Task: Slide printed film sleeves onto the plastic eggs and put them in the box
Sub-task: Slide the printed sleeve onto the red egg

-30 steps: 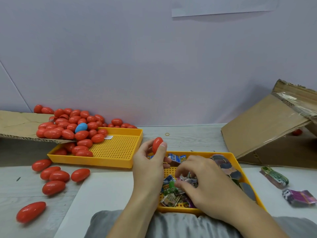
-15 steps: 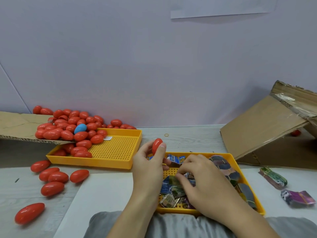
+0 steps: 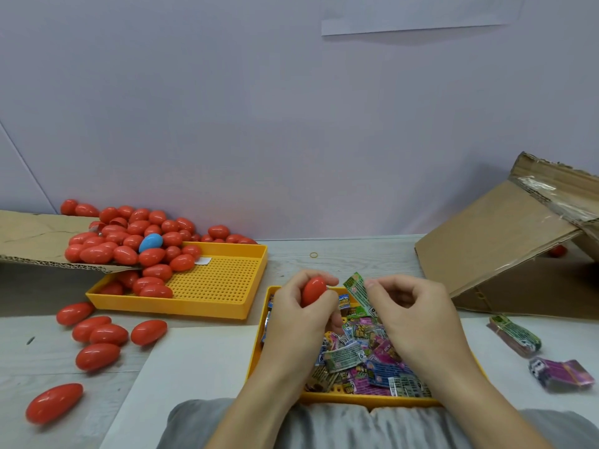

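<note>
My left hand [image 3: 301, 315] grips a red plastic egg [image 3: 313, 290] above the near yellow tray [image 3: 327, 396]. Just to its right, my right hand [image 3: 411, 314] pinches a green printed film sleeve [image 3: 358, 291] by its upper edge, lifted clear of the tray. The sleeve hangs close beside the egg, apart from it. Several loose printed sleeves [image 3: 363, 358] fill the tray under my hands. The open cardboard box [image 3: 505, 247] lies tipped on its side at the right, with one red egg [image 3: 557, 251] visible inside.
A second yellow tray [image 3: 227, 283] at the left holds a heap of red eggs [image 3: 129, 241] and one blue egg [image 3: 150, 242], spilling off a cardboard flap [image 3: 35, 238]. Several red eggs [image 3: 97, 335] lie loose on the table. Two sleeve bundles [image 3: 515, 335] lie at right.
My right hand has come up out of the sleeve pile with a green sleeve pinched in it. My left hand has kept the red egg and turned it toward the sleeve.
</note>
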`<state>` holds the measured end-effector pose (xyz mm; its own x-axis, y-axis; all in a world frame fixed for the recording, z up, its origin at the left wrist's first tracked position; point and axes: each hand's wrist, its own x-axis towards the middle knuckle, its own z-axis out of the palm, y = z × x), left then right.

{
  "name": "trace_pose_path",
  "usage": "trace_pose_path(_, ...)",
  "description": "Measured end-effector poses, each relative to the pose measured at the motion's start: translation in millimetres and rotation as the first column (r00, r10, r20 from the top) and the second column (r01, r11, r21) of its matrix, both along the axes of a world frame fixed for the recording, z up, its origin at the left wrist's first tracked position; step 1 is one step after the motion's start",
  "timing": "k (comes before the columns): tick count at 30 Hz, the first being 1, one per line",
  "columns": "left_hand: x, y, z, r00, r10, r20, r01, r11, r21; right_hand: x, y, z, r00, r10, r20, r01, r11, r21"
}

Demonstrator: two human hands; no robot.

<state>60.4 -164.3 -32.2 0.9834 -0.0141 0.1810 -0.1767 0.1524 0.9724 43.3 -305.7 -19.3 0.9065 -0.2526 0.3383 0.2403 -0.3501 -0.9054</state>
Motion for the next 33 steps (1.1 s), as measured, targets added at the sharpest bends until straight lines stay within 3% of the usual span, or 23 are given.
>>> trace_pose_path(5,-0.6,-1.7,1.0,0.993,-0.107,-0.058,0.099,0.988,-0.122,-1.2,0.5,0.7,1.000,0.008,0.011,-0.008,1.000,0.009)
trace_pose_path(9,-1.4,-2.9,2.8,0.992,-0.100,-0.082,0.089,0.988,-0.124,-0.9,0.3,0.6,1.000,0.010,0.026,-0.011,1.000,0.016)
trace_pose_path(16,-4.5,-0.3,4.8,1.000,-0.011,0.025,0.008,0.996,0.090,-0.8,0.8,0.7,0.997,0.060,0.050,-0.062,0.997,0.046)
trace_pose_path(20,-4.6,0.3,6.8,0.995,0.038,0.094,-0.048,0.992,0.116,-1.4,3.1,1.0,0.994,0.099,0.053,-0.099,0.995,0.003)
trace_pose_path(33,-6.1,-1.4,8.7,0.998,0.024,0.052,-0.031,0.989,0.147,-2.7,2.2,2.5,0.994,0.093,0.051,-0.096,0.993,0.063)
